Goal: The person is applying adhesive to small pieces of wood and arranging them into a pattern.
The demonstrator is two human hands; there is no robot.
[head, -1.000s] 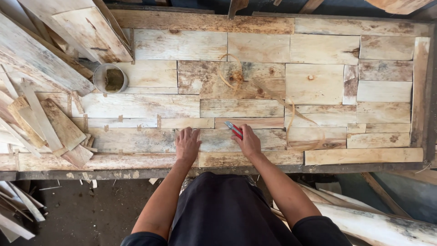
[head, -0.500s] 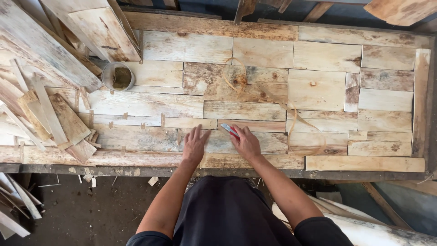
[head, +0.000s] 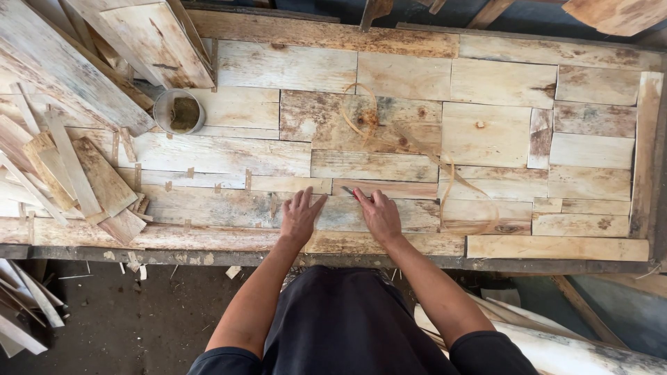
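left hand (head: 300, 217): open, flat on veneer sheet (head: 229, 206)
right hand (head: 381, 215): gripping red-handled knife (head: 352, 194), probably
veneer: thin, brittle; press flat

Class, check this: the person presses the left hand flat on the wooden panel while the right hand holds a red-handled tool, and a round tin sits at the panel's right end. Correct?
Not quite. The head view shows the round tin near the panel's left end, beside the stacked offcuts. The left hand does lie flat, and the right hand holds the red-handled tool.

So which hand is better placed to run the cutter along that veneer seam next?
Probably the right hand: it already holds the red-handled cutter, tip at the seam between the veneer pieces. The left hand lies flat beside it, empty, pressing the sheet down.
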